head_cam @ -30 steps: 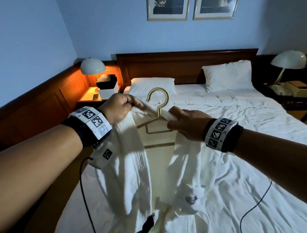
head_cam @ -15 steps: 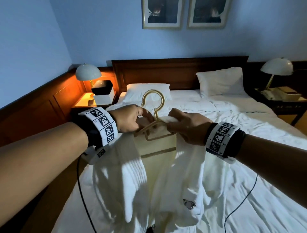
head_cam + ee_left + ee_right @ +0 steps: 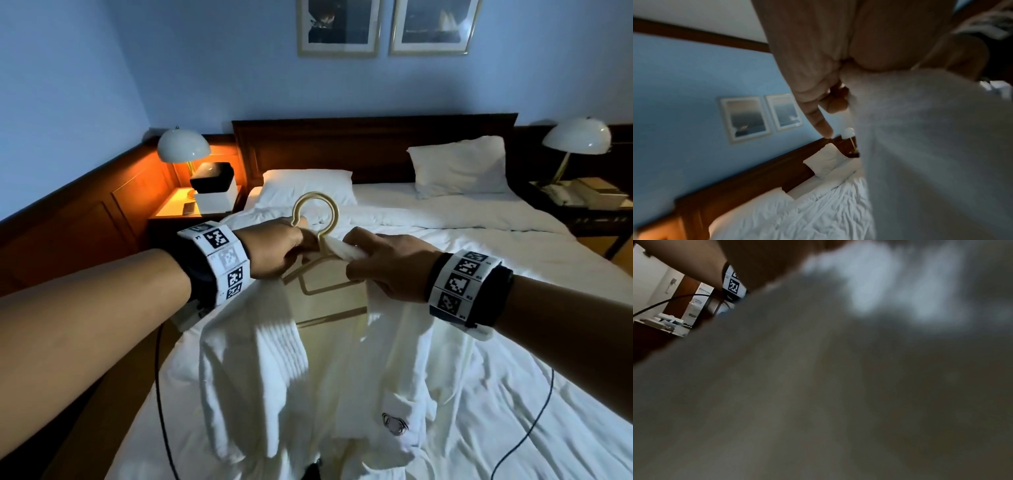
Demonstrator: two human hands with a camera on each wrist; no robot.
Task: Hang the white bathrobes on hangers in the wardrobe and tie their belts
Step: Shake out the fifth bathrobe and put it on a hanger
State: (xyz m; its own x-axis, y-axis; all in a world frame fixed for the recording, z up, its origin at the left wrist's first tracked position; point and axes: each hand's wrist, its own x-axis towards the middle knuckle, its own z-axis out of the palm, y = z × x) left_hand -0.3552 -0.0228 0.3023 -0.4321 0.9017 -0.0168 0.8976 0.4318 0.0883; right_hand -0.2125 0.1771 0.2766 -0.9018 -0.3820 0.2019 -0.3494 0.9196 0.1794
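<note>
Both hands grip the white bathrobe (image 3: 294, 359) collar on the gold hanger (image 3: 317, 236) above the bed (image 3: 513, 377). Left hand (image 3: 274, 248) fingers curl round one side of the cloth, right hand (image 3: 387, 265) bunches the other.

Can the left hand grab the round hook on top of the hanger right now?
Probably yes. The left hand is already right beneath the hook, gripping the bathrobe collar at the hanger neck. Nothing blocks the hook, but the hand would have to let go of the collar first.

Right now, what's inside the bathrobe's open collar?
A gold hanger sits inside the bathrobe, its hook and bars showing. Its shoulder ends are covered by cloth and both hands: left, right.
</note>
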